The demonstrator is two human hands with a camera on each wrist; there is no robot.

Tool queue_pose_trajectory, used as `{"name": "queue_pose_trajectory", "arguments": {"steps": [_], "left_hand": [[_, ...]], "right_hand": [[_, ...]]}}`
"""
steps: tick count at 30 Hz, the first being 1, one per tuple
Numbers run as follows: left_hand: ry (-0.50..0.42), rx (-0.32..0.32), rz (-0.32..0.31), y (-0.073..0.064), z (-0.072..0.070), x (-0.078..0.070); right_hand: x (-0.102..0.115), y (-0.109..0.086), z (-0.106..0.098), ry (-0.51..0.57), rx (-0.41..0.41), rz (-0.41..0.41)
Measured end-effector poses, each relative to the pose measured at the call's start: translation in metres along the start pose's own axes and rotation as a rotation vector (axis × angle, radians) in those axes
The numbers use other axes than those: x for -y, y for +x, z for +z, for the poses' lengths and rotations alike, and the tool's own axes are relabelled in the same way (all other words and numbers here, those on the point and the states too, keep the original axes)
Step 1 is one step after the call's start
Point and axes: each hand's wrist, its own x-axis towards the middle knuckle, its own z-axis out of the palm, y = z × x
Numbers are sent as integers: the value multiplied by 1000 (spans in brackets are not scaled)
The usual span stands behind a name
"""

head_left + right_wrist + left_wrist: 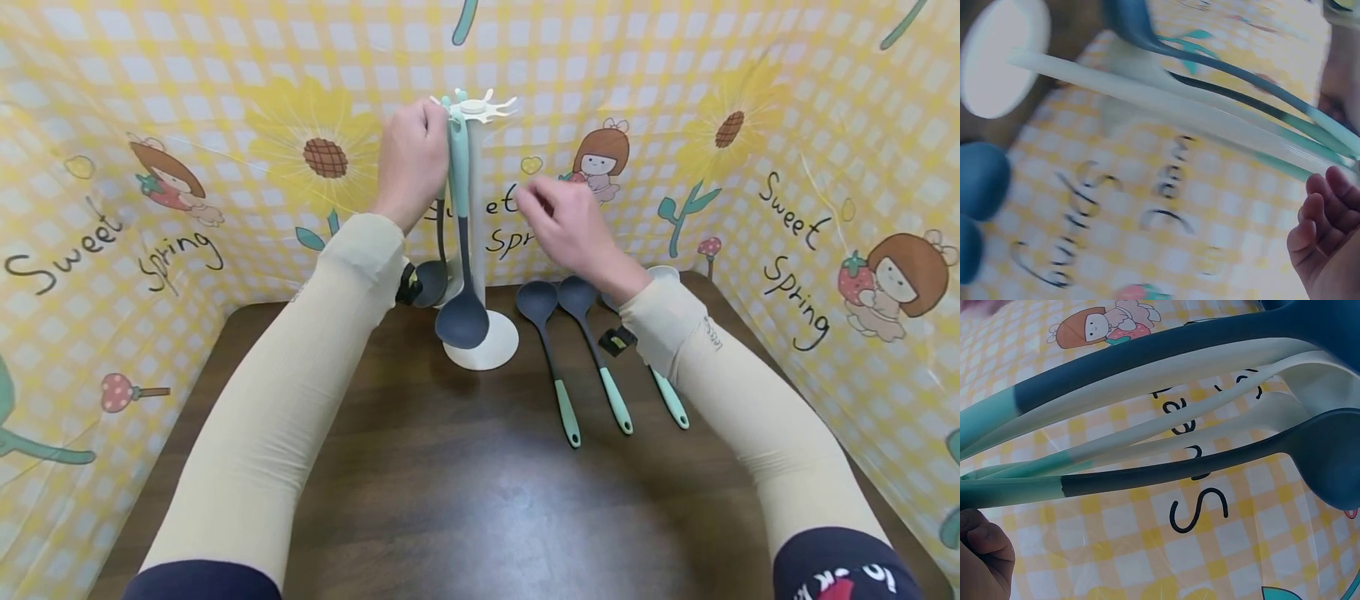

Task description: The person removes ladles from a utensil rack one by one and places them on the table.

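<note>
A white utensil rack (480,242) with a star-shaped hook top stands on a round base. From it hangs a dark ladle (462,321) with a mint handle, in front of the post. My left hand (415,158) is up at the left hooks, fingers curled on the mint handle of another dark ladle (1329,462). Pale utensils (1210,400) hang between the two ladles in the left wrist view. To the right of the post, my right hand (566,221) is raised with loosely bent fingers and nothing visible in them. Its fingers (1319,215) are apart from the post.
On the brown table (450,500), right of the base, lie dark round-headed utensils (537,300) with mint handles. A pale utensil head (663,272) shows behind the right wrist, partly hidden. Yellow checked cloth (525,50) encloses the back and sides.
</note>
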Motion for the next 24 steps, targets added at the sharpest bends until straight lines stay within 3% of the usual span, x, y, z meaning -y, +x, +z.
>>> {"name": "queue_pose_trajectory", "arguments": {"steps": [4, 11, 18, 24], "left_hand": [[-8, 5, 0, 0, 1, -1], [-11, 1, -1, 0, 1, 0], [4, 4, 9, -2, -1, -1], [7, 7, 18, -4, -2, 0]], "right_hand": [[12, 25, -14, 1, -52, 96], [30, 61, -19, 56, -46, 357], [38, 81, -9, 2, -28, 354], [37, 83, -4, 247, -33, 404]]}}
